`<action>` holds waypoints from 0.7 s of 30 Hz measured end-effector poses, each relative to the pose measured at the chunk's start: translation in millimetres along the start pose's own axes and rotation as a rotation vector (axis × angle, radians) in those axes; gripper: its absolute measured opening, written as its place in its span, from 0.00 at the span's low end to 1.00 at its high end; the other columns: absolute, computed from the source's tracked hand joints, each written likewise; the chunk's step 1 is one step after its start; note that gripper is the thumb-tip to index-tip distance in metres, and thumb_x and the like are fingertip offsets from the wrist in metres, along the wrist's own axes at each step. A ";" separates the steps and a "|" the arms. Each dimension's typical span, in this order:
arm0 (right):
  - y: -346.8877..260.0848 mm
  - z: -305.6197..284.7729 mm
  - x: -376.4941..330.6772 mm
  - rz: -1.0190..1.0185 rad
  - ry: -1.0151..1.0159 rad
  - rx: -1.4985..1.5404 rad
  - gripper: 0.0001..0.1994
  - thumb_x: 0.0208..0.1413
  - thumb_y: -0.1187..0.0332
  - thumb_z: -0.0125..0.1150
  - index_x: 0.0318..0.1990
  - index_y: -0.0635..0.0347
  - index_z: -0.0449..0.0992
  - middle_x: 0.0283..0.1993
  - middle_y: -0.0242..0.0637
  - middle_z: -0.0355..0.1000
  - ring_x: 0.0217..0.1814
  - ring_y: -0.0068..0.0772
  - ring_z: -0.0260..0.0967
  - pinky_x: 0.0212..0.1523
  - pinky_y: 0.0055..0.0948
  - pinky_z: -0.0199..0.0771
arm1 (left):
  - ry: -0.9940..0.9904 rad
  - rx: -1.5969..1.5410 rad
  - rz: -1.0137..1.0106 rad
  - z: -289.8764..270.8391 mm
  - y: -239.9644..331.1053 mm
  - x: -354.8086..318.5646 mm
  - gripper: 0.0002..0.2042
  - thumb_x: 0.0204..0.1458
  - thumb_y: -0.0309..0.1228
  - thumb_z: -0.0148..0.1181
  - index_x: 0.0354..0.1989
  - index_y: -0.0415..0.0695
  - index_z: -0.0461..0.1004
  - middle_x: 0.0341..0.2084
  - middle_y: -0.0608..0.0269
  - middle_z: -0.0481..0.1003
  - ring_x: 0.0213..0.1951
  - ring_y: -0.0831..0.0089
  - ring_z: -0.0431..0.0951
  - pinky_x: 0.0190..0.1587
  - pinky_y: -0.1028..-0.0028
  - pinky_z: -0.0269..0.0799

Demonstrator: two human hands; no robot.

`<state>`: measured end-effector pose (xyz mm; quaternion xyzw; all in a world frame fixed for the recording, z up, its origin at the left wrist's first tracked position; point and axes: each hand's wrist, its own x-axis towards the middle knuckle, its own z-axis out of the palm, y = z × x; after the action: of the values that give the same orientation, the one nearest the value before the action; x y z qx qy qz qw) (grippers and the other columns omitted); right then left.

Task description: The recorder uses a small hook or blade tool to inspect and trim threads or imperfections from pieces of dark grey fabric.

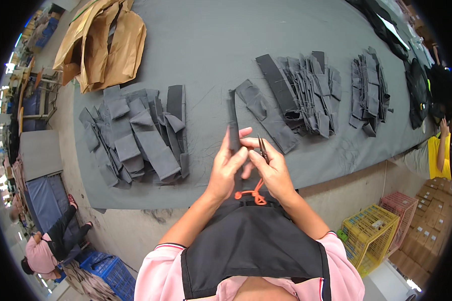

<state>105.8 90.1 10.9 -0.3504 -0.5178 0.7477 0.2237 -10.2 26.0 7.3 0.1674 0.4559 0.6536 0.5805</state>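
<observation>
Near the table's front edge, my left hand [223, 168] is closed on a narrow dark grey fabric strip [233, 113], which stretches away from me. My right hand [275, 173] is beside it, closed around small dark thread snips [263, 149] with their pointed tips facing away from me. The fingers of both hands meet at the strip's near part, partly hiding it. An orange cord [256, 193] with a knot hangs just below the hands. Past my right hand lies a loose grey fabric piece [266, 115]. A heap of grey fabric pieces [130, 133] is to the left.
Two more fabric stacks, a larger one [311, 95] and a smaller one [369, 93], lie to the right on the grey-covered table [211, 45]. A brown paper bag [103, 45] stands far left. Yellow crates [371, 231] are below right. People are at both sides.
</observation>
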 end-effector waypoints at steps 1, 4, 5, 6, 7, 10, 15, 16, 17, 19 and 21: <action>-2.6 1.9 -2.3 0.001 -0.004 0.002 0.14 0.61 0.75 0.47 0.52 0.68 0.68 0.47 0.37 0.68 0.31 0.21 0.71 0.39 0.19 0.70 | 0.000 0.025 0.015 0.2 0.1 -1.3 0.22 0.58 0.32 0.50 0.59 0.38 0.59 0.42 0.65 0.67 0.35 0.84 0.63 0.40 0.82 0.61; -19.1 -1.5 -13.7 0.018 -0.080 0.045 0.13 0.60 0.75 0.46 0.52 0.69 0.68 0.53 0.41 0.67 0.31 0.24 0.73 0.38 0.20 0.71 | 0.085 0.004 0.000 -6.9 -1.6 2.5 0.23 0.57 0.34 0.52 0.59 0.39 0.59 0.40 0.67 0.67 0.37 0.83 0.63 0.42 0.82 0.61; -22.3 -11.3 -19.0 0.017 -0.086 0.045 0.13 0.60 0.75 0.46 0.52 0.69 0.68 0.53 0.41 0.67 0.31 0.24 0.73 0.38 0.20 0.71 | 0.101 0.012 0.009 -11.8 -1.8 4.3 0.23 0.56 0.33 0.54 0.59 0.39 0.59 0.40 0.67 0.67 0.38 0.83 0.63 0.43 0.80 0.61; -24.7 -22.6 -24.5 0.114 -0.140 0.018 0.14 0.60 0.75 0.46 0.52 0.68 0.68 0.53 0.41 0.67 0.30 0.23 0.73 0.35 0.20 0.71 | 0.117 0.020 0.019 -16.5 -1.3 6.1 0.24 0.55 0.33 0.55 0.59 0.40 0.59 0.40 0.68 0.67 0.40 0.82 0.63 0.45 0.79 0.61; -26.1 -29.5 -31.0 0.214 -0.184 -0.009 0.14 0.60 0.75 0.46 0.52 0.68 0.68 0.54 0.42 0.67 0.28 0.22 0.73 0.31 0.20 0.71 | 0.116 0.019 0.015 -18.3 -1.4 5.8 0.24 0.55 0.33 0.55 0.59 0.40 0.59 0.40 0.68 0.67 0.40 0.82 0.63 0.45 0.79 0.61; -27.5 -21.7 -19.0 0.023 -0.021 -0.156 0.11 0.56 0.77 0.53 0.47 0.67 0.69 0.51 0.39 0.66 0.22 0.16 0.66 0.24 0.19 0.66 | -0.013 0.146 -0.063 -17.5 -1.6 3.8 0.32 0.49 0.28 0.61 0.63 0.41 0.54 0.49 0.65 0.61 0.44 0.79 0.62 0.51 0.76 0.61; -18.7 -0.5 19.6 -0.063 -0.002 0.036 0.23 0.48 0.74 0.65 0.51 0.67 0.63 0.48 0.40 0.65 0.30 0.18 0.68 0.35 0.19 0.72 | -0.109 0.109 0.018 -9.8 -8.7 0.7 0.45 0.44 0.21 0.65 0.68 0.41 0.42 0.57 0.61 0.56 0.59 0.69 0.59 0.61 0.72 0.57; -17.3 -1.0 21.4 -0.061 -0.007 0.037 0.23 0.48 0.74 0.65 0.51 0.67 0.63 0.48 0.40 0.65 0.30 0.18 0.68 0.35 0.19 0.72 | -0.086 0.081 0.004 -11.9 -7.0 -0.7 0.45 0.43 0.20 0.65 0.68 0.41 0.41 0.58 0.60 0.55 0.60 0.69 0.58 0.61 0.70 0.57; -16.4 -1.6 23.2 -0.005 -0.028 0.080 0.24 0.47 0.73 0.66 0.51 0.67 0.63 0.48 0.41 0.65 0.34 0.20 0.68 0.37 0.21 0.73 | -0.063 0.053 -0.010 -13.5 -5.5 -2.2 0.46 0.42 0.20 0.66 0.68 0.41 0.41 0.58 0.60 0.54 0.62 0.68 0.57 0.62 0.69 0.57; -12.0 -2.0 27.0 0.052 -0.048 0.125 0.25 0.47 0.72 0.67 0.51 0.68 0.63 0.47 0.41 0.65 0.39 0.23 0.69 0.39 0.23 0.73 | -0.051 -0.001 -0.045 -15.2 -5.3 -4.9 0.47 0.41 0.20 0.67 0.68 0.40 0.42 0.59 0.58 0.55 0.63 0.67 0.55 0.63 0.67 0.56; -5.5 -1.7 29.8 0.040 -0.052 0.165 0.24 0.45 0.72 0.68 0.50 0.63 0.65 0.45 0.33 0.65 0.35 0.12 0.61 0.35 0.14 0.64 | -0.044 -0.007 -0.044 -17.2 -7.7 -7.3 0.46 0.42 0.21 0.67 0.68 0.40 0.42 0.59 0.58 0.56 0.62 0.66 0.57 0.62 0.68 0.58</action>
<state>87.5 114.0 6.9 -0.3217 -0.4530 0.8009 0.2234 -16.4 11.7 -5.5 0.1695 0.4443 0.6384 0.6053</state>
